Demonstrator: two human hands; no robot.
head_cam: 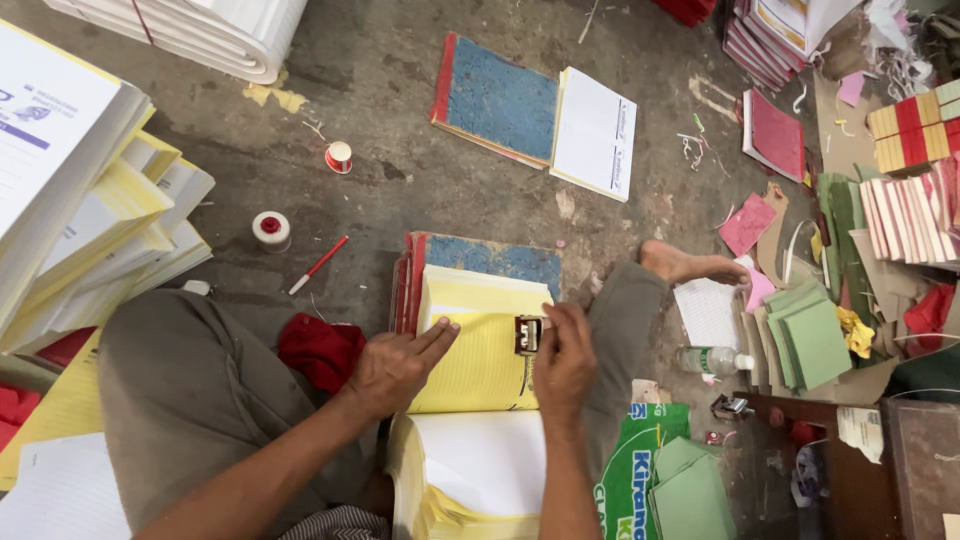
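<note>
While I sit on the floor with my knees apart, my left hand (395,365) lies flat, fingers together and stretched out, pressing on the yellow ruled page (478,372) of the open pad between my legs. My right hand (562,360) is closed in a pinch around a small metal numbering stamp (527,335), which stands on the right edge of that same yellow page. The pad rests on a blue-covered book with a red spine (490,258), whose top edge shows just beyond the yellow sheets. Nearer me, a white page (480,460) is folded back over the thick stack at the pad's near end.

As for containers, 1 clear plastic bottle with a white cap (712,359) lies on its side by my right leg; I cannot tell what is in it. 2 thread spools (271,228) stand well apart to my left, with a red pen (319,264) near them.

Stacks of yellow and white paper (110,220) crowd my left edge, green card sheets (812,338) and scraps the right. Bare concrete floor (400,170) lies ahead, up to a second blue book (497,100).
</note>
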